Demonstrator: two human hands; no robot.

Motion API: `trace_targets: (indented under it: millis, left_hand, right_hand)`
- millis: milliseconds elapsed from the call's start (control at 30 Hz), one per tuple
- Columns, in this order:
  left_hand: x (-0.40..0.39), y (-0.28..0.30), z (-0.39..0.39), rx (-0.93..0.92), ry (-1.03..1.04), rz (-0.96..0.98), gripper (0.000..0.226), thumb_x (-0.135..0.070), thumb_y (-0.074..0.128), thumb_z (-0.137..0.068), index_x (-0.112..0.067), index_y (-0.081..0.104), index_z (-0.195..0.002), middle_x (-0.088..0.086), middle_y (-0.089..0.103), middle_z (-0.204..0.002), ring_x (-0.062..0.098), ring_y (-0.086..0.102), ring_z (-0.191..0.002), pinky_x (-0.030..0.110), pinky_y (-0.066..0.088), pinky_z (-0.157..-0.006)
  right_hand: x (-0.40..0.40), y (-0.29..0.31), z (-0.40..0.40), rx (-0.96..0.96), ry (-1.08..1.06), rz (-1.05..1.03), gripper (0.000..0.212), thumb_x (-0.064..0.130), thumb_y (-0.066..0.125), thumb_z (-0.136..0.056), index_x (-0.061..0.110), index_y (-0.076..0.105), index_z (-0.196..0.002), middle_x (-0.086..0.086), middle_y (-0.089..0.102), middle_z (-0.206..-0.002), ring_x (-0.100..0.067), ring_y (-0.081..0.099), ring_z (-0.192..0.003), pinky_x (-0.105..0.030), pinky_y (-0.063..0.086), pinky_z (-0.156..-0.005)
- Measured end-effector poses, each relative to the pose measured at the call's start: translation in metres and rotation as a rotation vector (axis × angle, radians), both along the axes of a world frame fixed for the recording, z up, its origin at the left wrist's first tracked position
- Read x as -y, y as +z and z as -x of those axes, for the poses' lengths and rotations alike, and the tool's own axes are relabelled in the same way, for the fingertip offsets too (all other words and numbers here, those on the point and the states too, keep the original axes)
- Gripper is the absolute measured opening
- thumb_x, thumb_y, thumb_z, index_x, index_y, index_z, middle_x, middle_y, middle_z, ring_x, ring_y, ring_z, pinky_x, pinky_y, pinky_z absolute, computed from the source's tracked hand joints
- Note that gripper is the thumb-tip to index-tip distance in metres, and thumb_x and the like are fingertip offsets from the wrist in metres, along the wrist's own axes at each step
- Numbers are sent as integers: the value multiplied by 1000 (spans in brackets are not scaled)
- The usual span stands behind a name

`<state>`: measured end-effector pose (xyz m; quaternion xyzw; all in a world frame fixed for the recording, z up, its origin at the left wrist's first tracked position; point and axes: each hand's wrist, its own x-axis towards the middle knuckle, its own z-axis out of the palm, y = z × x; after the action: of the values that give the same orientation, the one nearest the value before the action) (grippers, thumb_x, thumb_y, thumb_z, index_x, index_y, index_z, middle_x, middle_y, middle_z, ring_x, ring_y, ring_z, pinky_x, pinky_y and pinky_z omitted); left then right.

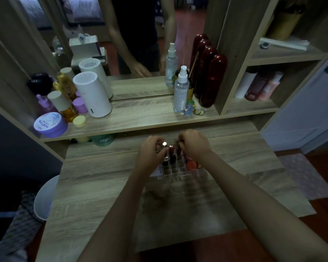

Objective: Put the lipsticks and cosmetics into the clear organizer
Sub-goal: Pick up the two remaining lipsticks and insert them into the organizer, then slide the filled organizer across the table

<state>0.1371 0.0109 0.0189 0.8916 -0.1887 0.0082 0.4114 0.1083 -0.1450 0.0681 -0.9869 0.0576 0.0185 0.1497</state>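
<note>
A clear organizer with a grid of small slots stands on the wooden dressing table, just beyond my wrists. Several lipsticks stand upright in its far slots, among them a dark red one and a black one. An orange round cosmetic sits at its right side. My left hand is closed around a silver-capped lipstick above the organizer's far left. My right hand pinches a dark red tube over the far right slots; its fingers hide the tube's top.
A raised shelf behind holds a purple jar, amber bottles, a white cylinder, a clear spray bottle and dark red bottles before a mirror. A white stool stands at the left. Side shelves hold more bottles at the right.
</note>
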Motion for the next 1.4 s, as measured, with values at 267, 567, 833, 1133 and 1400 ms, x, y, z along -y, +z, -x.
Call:
trace_targets:
  millis: [267, 567, 833, 1133, 1400]
  left_hand:
    - [-1, 1, 0, -5, -6, 12, 28, -16, 66, -81, -9, 59, -107, 10, 60, -104, 10, 54, -84, 15, 42, -71]
    - [-2, 2, 1, -25, -8, 25, 30, -15, 66, -81, -8, 58, -109, 11, 60, -107, 14, 57, -89, 22, 45, -76]
    - [-13, 3, 2, 21, 69, 17, 27, -20, 57, -88, -7, 58, -112, 13, 59, -110, 22, 57, -99, 32, 50, -84]
    - [-64, -20, 16, -458, 481, 84, 34, -10, 40, -96, 5, 55, -123, 29, 58, -125, 37, 54, -114, 38, 46, -88]
    - [-58, -35, 23, -775, 415, 307, 29, 4, 41, -93, 14, 58, -114, 28, 64, -108, 34, 61, -94, 33, 44, -76]
  right_hand:
    - [1, -4, 1, 35, 23, -7, 21, 20, 59, -91, 11, 65, -110, -10, 63, -113, -27, 61, -103, -37, 50, -80]
    - [0, -7, 1, 43, 27, -14, 22, 19, 61, -90, 12, 65, -110, -10, 64, -112, -26, 62, -103, -32, 47, -78]
    - [19, -10, 3, 121, -60, -83, 40, 35, 59, -91, 13, 58, -124, -10, 64, -116, -26, 62, -104, -31, 44, -76]
    - [78, -53, 49, -76, -436, -351, 25, 8, 52, -95, 1, 71, -108, -23, 71, -111, -33, 66, -103, -34, 49, -84]
    - [71, -77, 61, -258, -391, -479, 28, 15, 54, -95, 10, 65, -70, -16, 65, -68, 2, 49, -25, -12, 42, -36]
